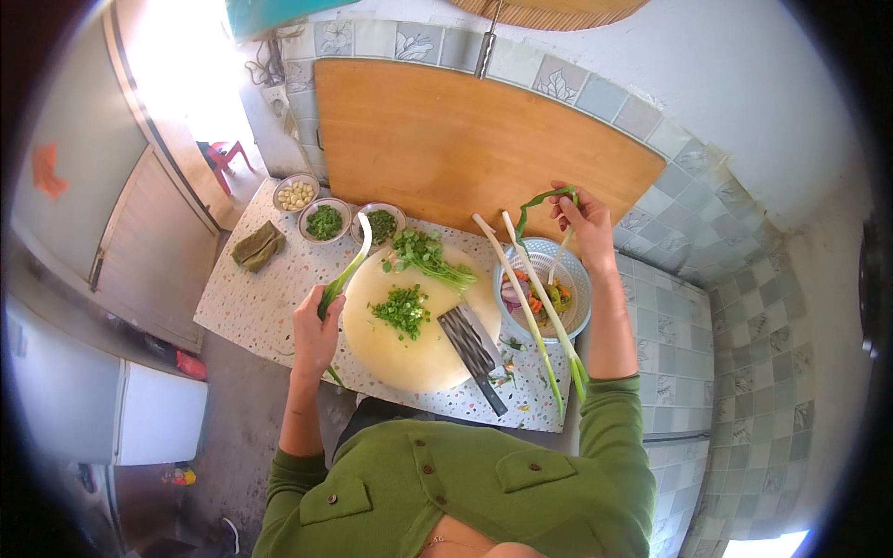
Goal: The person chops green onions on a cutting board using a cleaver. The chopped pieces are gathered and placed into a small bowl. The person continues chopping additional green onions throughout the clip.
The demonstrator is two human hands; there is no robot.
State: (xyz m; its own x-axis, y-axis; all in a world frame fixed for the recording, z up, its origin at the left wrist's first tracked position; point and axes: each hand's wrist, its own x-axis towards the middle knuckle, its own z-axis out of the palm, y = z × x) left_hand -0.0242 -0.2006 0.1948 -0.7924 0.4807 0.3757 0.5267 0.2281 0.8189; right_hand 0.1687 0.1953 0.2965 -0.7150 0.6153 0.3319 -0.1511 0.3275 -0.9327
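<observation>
My left hand (pixel 319 328) grips a green onion (pixel 351 268), its white end pointing up beside the round cutting board (pixel 363 356). Pinched in my right hand (pixel 582 220), above a blue plastic basket (pixel 498 300), is a strip of green onion leaf (pixel 536 201). A pale stalk hangs below those fingers; whether it joins the leaf is unclear. Two more green onions (pixel 543 287) lie across the basket, over red onion (pixel 515 291) and cut orange and green pieces. On the board are chopped greens (pixel 401 312), a bunch of cilantro (pixel 429 258) and a cleaver (pixel 471 342), handle towards me.
Bowls of peeled garlic (pixel 296 196), chopped herbs (pixel 324 222) and darker chopped greens (pixel 381 227) stand at the back left. A folded cloth (pixel 259 246) lies on the speckled tabletop (pixel 237 307). Behind, a large wooden board (pixel 474 139) leans on the tiled wall.
</observation>
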